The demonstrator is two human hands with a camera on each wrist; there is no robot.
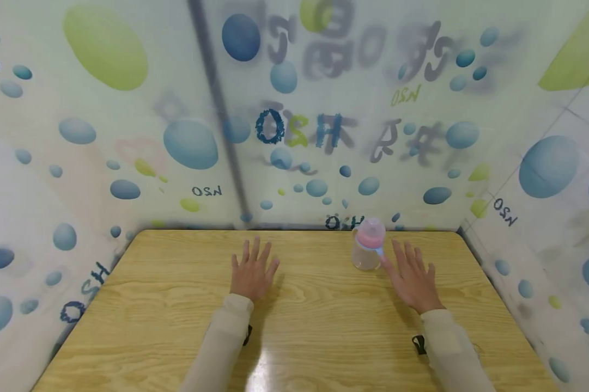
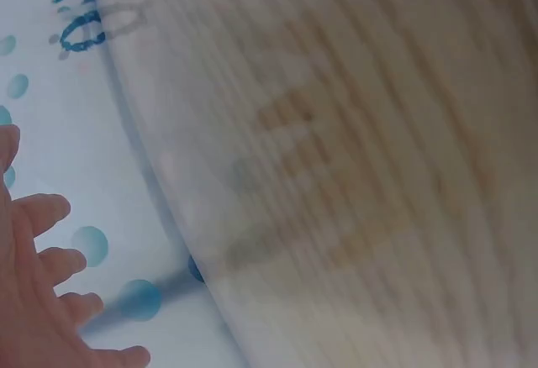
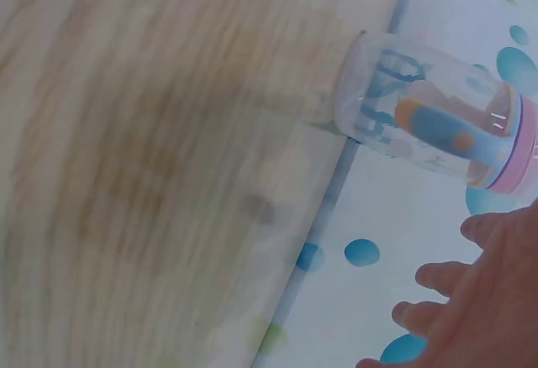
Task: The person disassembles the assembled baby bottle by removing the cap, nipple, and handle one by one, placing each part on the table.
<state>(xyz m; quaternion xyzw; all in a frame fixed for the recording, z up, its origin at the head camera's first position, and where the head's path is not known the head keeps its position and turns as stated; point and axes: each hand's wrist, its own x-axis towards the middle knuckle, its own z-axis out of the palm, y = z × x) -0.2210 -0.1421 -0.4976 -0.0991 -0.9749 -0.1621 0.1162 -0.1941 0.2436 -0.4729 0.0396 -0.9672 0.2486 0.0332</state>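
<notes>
A clear baby bottle [image 1: 366, 256] with a pink collar, a see-through cap and a blue-and-orange handle stands upright toward the back right of the table. My right hand [image 1: 413, 279] is just right of it with fingers spread, the thumb overlapping the bottle's handle side in the head view. In the right wrist view the spread right hand [image 3: 483, 301] is beside the pink collar of the bottle [image 3: 429, 116], not wrapped around it. Left of centre, my left hand [image 1: 253, 272] holds nothing, fingers spread over the table. The left wrist view shows these left fingers [image 2: 63, 263] extended.
The wood-grain table [image 1: 314, 326] runs back to a wall [image 1: 284, 179] printed with blue and green dots and lettering. Similar side panels rise at left and right. A black strap [image 1: 419, 344] shows beside the right sleeve.
</notes>
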